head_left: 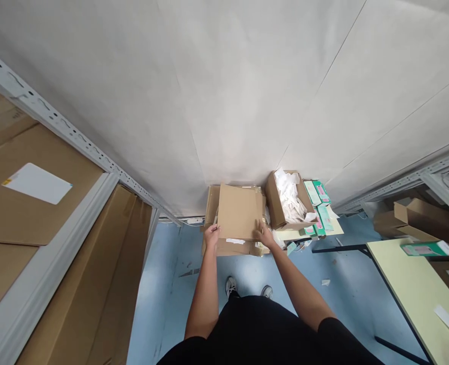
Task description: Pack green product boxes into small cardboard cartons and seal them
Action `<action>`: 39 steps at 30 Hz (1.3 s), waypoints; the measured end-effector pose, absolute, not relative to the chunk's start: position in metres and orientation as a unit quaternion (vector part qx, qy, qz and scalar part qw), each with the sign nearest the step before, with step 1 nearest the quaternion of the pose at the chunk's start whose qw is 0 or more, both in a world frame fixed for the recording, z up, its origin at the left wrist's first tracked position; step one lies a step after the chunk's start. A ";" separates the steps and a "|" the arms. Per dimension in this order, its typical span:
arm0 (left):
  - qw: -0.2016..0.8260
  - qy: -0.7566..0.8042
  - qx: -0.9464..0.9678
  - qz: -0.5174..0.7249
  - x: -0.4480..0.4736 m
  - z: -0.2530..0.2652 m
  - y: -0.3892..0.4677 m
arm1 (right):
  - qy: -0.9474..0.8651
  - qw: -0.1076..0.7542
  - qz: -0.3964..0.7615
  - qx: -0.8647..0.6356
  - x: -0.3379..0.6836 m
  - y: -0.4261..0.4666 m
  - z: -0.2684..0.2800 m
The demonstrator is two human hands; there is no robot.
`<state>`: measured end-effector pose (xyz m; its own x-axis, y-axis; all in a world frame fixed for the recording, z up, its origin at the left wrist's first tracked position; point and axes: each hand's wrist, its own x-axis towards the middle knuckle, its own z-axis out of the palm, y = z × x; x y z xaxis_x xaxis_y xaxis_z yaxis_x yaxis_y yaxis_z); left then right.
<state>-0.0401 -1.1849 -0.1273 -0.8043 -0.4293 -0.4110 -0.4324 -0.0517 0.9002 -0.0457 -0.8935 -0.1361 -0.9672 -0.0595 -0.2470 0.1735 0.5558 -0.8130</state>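
Note:
A flat brown cardboard piece [238, 210] lies over the top of a large cardboard box [232, 248] by the wall. My left hand [211, 236] is closed on its left edge near the front corner. At the right edge, my right hand [263, 235] grips the same piece, with the thumb over the top; the fingertips are partly hidden. Clear tape or plastic shows along the box's right side. Just to the right stands an open carton [275, 203] filled with crumpled white paper [290, 195].
Several green-and-white small boxes [321, 191] sit beside the carton on a pale table. Shelving with big cartons [38, 187] rises at the left. At the right are another pale table [403, 284], a green box [424, 249] and an open carton [418, 218]. Blue floor [159, 284] lies below.

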 end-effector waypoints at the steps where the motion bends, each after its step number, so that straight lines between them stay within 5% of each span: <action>1: -0.002 0.673 -0.305 0.674 -0.040 -0.124 -1.186 | 0.846 0.103 -0.521 0.055 -0.048 -0.891 -0.131; 7: 0.043 0.558 -0.203 0.804 -0.031 -0.086 -1.182 | 0.667 0.087 -0.728 0.127 -0.058 -0.858 -0.069; 17: 0.241 0.586 0.000 0.774 -0.029 0.004 -1.107 | 0.612 0.147 -0.771 0.097 -0.017 -0.718 0.013; 30: 0.411 0.555 0.172 0.702 -0.036 0.049 -0.793 | 0.580 -0.007 -0.806 0.116 0.153 -0.423 0.057; 39: 0.531 0.525 0.264 0.610 -0.018 0.059 -0.580 | 0.544 -0.164 -0.792 0.223 0.287 -0.302 0.047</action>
